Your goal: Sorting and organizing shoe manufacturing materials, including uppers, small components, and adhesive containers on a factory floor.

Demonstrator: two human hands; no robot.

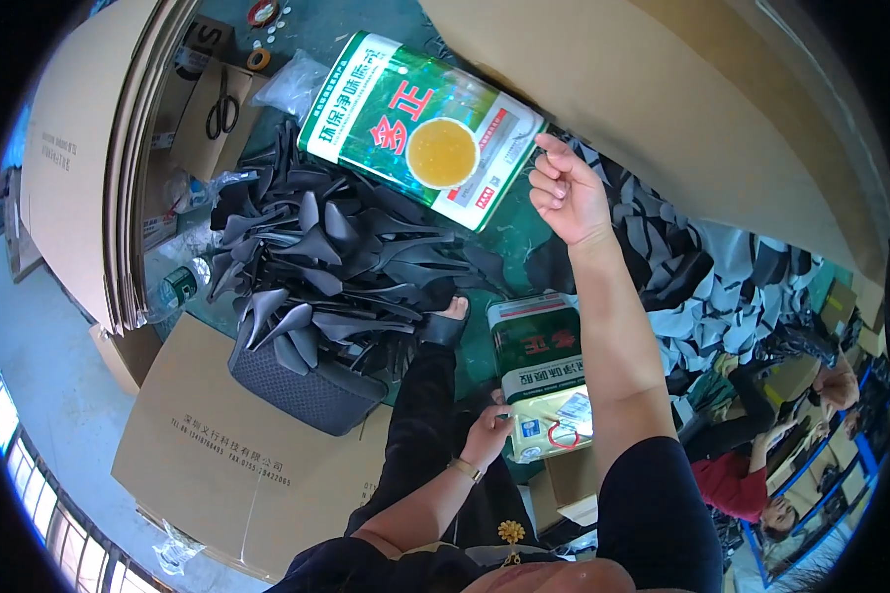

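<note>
Right hand (567, 195) raised, fingers (548, 188) loosely curled, nothing visibly gripped; it sits just beside the lower-right corner of the large green rectangular tin can (423, 127), near but contact not clear; that can lies flat, label up, on the green floor mat (509, 222), probably tipped on its side so it stays put; left hand (489, 435) low, fingers closed on the near edge of a second green tin can (542, 374), which lies at the person's knee with its pale end and a red ring toward the viewer; grip looks like a steadying hold on the edge rather than a lift; between the two cans a heap of dark grey high-heel shoe parts (331, 262) spills over a black mesh basket (302, 381), heaped loose for easy reach I'd judge; person's black-trousered leg (420, 425) stretches toward the heap, foot in an open black shoe (447, 324); flattened cardboard box (237, 455) lies on the floor left of the leg; stacked cardboard sheets (109, 158) stand on edge at left; black scissors (222, 109) rest on a brown piece of card up top; more grey cut pieces (702, 296) piled right; another person in a red top (732, 484) sits at far right, hands apart from this work.
</note>
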